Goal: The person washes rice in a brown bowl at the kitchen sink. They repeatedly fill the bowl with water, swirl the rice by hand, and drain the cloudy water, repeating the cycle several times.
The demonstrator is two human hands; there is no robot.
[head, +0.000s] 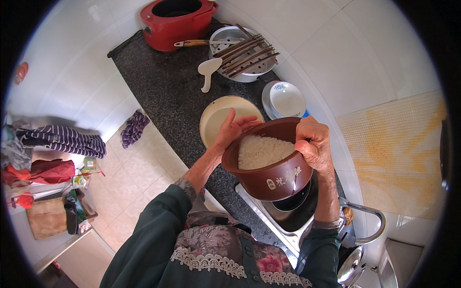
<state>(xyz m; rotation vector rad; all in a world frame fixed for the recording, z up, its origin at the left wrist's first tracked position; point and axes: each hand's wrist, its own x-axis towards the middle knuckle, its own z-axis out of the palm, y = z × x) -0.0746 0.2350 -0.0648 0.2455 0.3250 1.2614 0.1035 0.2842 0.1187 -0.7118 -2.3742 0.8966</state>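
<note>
A brown ceramic inner pot (268,176) with white rice (264,151) in it is tilted above the corner of the sink. My right hand (313,144) grips its right rim, thumb outside. My left hand (237,127) has its fingers spread at the pot's far left side, palm by the wall; whether it bears any weight cannot be told. Just beyond, partly behind my left hand, a cream enamel basin (212,118) stands on the dark speckled counter (158,79). A white rice paddle (209,70) lies farther back on the counter.
A red rice cooker body (176,27) stands at the back. Near the wall, a perforated metal steamer (248,76) bears chopsticks (245,54) and a wooden-handled utensil (196,43). Stacked bowls (286,99) stand beside the basin. The sink (288,216) and curved faucet (378,226) are close to me.
</note>
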